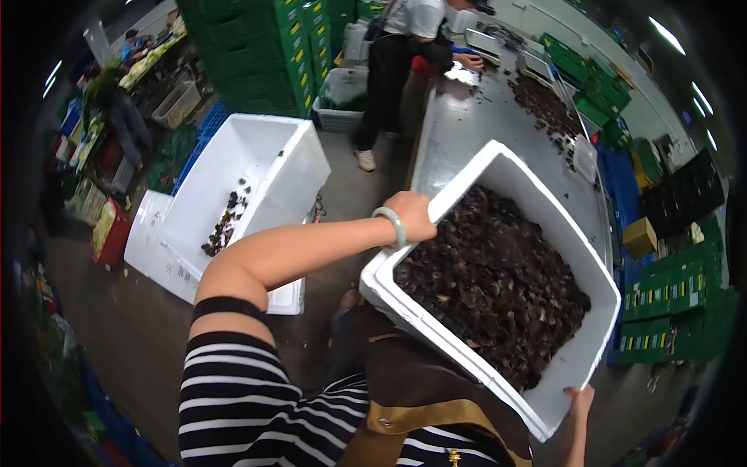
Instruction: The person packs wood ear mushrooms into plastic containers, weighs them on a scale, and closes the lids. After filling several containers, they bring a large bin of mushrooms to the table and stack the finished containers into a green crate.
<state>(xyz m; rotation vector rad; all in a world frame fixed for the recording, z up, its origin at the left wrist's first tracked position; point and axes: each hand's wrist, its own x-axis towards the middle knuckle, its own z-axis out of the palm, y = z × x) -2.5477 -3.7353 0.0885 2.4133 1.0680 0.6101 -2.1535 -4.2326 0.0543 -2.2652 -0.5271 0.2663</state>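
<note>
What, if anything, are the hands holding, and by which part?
A white foam box of dark pieces: left hand over the rim at its left end, right hand at the right end's edge, near the lower corner.

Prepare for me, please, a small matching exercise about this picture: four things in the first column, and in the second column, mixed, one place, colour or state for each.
Things
1. Carried foam box
2. Foam box at the left
3. Bangle
4. Tall crate stack

Descriptions
A. Dark green, with yellow marks
B. Gripped by the left hand and the right hand
C. Contains only a small scatter of dark pieces
D. Worn on the left wrist

Pairs: 1-B, 2-C, 3-D, 4-A
</note>
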